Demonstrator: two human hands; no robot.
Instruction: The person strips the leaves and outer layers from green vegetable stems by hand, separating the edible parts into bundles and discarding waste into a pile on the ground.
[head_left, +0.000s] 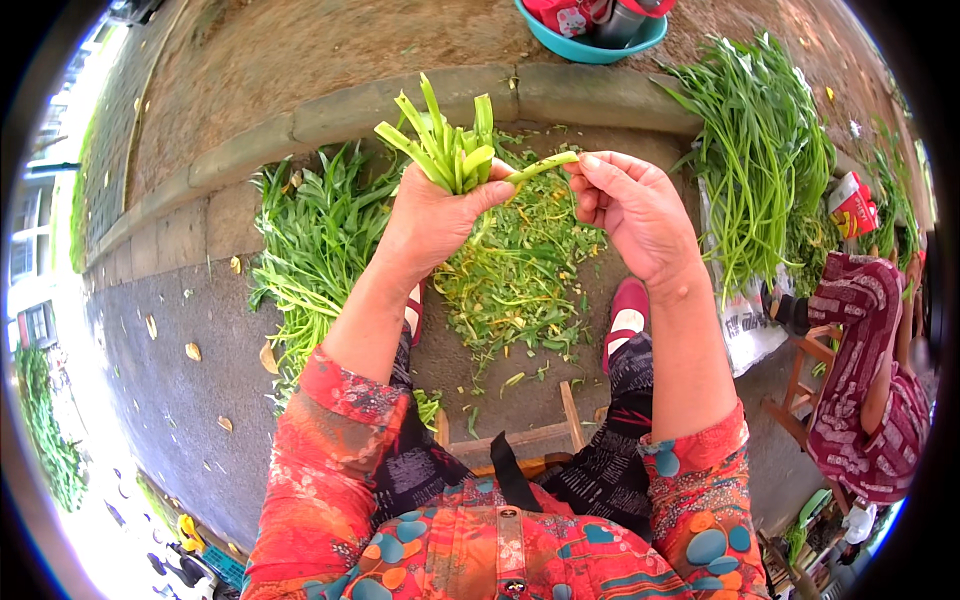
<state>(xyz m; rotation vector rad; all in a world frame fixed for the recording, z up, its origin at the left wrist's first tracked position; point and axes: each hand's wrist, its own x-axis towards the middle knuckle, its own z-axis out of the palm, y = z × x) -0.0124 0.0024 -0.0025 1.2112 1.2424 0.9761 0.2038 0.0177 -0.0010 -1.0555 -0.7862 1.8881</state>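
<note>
My left hand is wrapped round a bunch of green vegetable stems, which look like water spinach, with their cut ends pointing up and away from me. One stem sticks out sideways to the right. Its tip is pinched between the thumb and fingers of my right hand. Below both hands, a heap of trimmed leaves and yellowed scraps covers the ground between my shoes. On the left lies a pile of long leafy greens; part of it is hidden by my left forearm.
A stone curb runs across beyond the heap. Behind it stands a blue basin holding red things. More long greens lie at the right, by a clear plastic bag and a red carton. Someone in maroon patterned clothes sits at the far right.
</note>
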